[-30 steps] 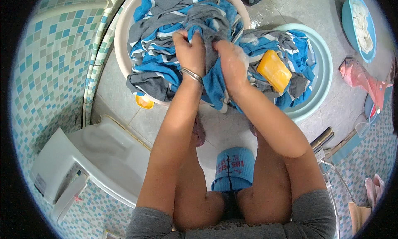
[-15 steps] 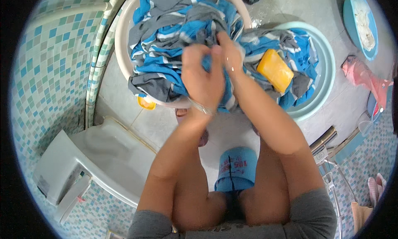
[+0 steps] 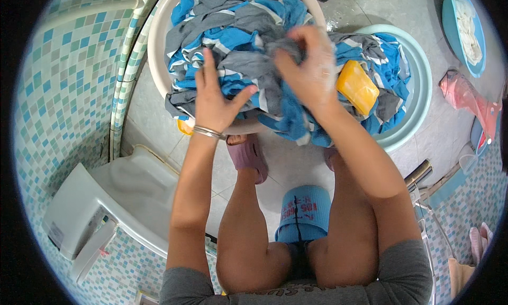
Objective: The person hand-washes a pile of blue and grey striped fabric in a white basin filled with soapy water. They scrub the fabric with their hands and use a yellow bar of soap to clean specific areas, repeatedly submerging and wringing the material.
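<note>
A large blue, grey and white cloth [image 3: 233, 38] lies bunched in a pale pink basin [image 3: 157, 51] and spills over its right side into a light blue basin [image 3: 420, 88]. My right hand [image 3: 312, 67], wet with white suds, has its fingers curled on a grey fold, slightly blurred. My left hand [image 3: 218, 96] is over the near part of the cloth, fingers and thumb spread, gripping nothing. A metal bangle circles that wrist. On the cloth in the blue basin rests a yellow rounded block [image 3: 357, 88], like a soap bar.
Under the pink basin's near edge shows a small yellow dish [image 3: 185, 126]. A blue bucket [image 3: 304, 212] stands between my legs. White cloth fills another blue basin [image 3: 450, 35] at far right, near a pink bag [image 3: 471, 104]. A white ceramic fixture [image 3: 132, 188] is at left.
My hands, close together over the cloth before, have parted. The left has moved left and spread its fingers; the right has shifted right with the grey fold.
</note>
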### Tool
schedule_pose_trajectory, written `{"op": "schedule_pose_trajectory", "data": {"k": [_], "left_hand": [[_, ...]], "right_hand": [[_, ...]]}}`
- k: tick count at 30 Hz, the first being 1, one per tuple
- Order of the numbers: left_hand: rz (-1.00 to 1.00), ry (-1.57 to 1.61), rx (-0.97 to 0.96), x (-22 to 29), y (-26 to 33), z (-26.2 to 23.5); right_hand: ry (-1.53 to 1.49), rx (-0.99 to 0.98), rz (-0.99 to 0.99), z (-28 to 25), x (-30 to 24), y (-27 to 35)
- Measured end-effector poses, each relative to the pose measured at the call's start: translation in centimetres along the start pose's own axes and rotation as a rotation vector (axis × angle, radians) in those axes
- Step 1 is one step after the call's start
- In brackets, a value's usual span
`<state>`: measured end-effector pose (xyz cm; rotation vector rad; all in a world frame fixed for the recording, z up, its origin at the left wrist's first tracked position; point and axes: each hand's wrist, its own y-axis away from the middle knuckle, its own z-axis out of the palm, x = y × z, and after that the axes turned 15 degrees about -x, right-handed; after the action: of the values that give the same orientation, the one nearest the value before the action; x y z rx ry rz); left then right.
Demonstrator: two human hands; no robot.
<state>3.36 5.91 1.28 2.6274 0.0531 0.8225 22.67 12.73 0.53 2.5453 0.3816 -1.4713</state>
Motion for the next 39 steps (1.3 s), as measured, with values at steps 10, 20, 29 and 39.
{"op": "schedule_pose_trajectory", "data": {"k": [10,20,29,39], "left_hand": [[-0.144,-0.118,0.119,-2.7,-4.5,4.9],[0.240,0.227,0.423,9.3,-5.3,3.2],[0.106,0.057,0.395,10.3,-4.0,2.6],[0.176,0.084,0.358,11.7,-2.9,4.1]], "right_hand": [[0.129,-0.360,0.147,7.3,2.2,-3.4],[-0.430,0.052,-0.068,7.2,9.7,-0.8],[-0.440,-0.015,0.157,6.0,4.6,-0.8],[-0.087,0.065,-0.116,4.8,5.9,-0.8]]}}
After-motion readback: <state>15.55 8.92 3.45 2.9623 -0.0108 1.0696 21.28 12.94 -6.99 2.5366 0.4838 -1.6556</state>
